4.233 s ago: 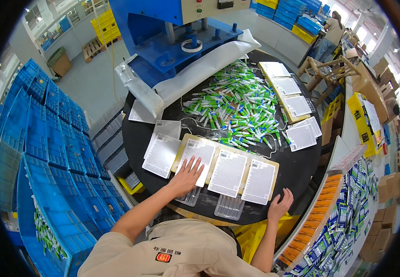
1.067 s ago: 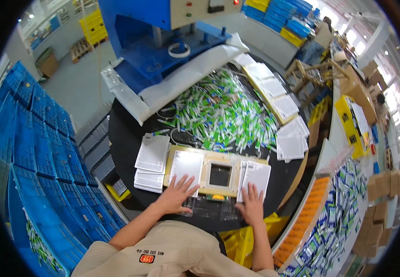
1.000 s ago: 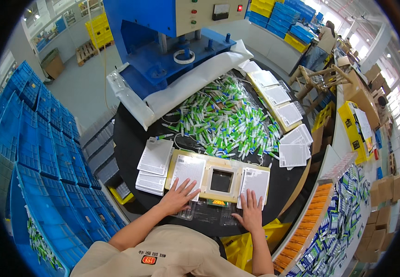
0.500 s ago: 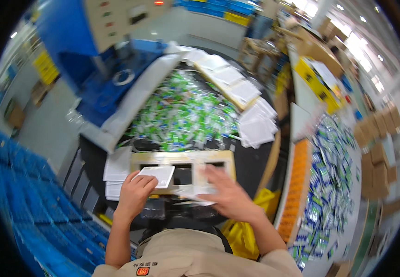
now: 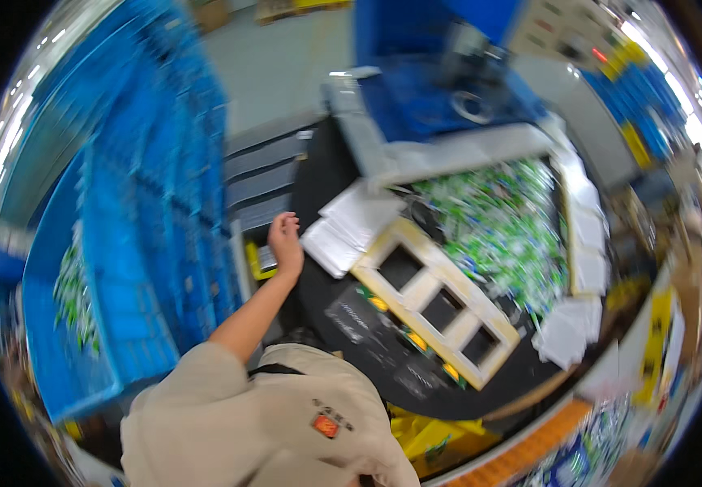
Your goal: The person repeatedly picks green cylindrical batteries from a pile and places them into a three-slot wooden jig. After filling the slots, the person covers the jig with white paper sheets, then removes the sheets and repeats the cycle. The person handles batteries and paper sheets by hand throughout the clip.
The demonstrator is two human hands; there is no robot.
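My left hand [image 5: 286,245] is raised over the left edge of the round black table [image 5: 318,183], beside a fanned stack of white square cards [image 5: 336,243]. Its fingers look loosely extended, with nothing visible in them, and a gap separates it from the cards. My right hand is out of view. Right of the cards lies a cream rectangular frame [image 5: 410,298] with three square openings, set at a slant. Behind it spreads a heap of small green, white and blue packets [image 5: 497,223].
Large blue bins [image 5: 152,268] stand on the left, one holding green-white packets [image 5: 75,296]. A blue machine [image 5: 424,101] rises behind the table. More white cards [image 5: 570,329] lie at the right edge. A yellow bag [image 5: 424,438] sits below.
My view and body have turned left, bringing the blue bins closer. The white card is no longer seen in my left hand, which is away from the frame. My right hand has left view.
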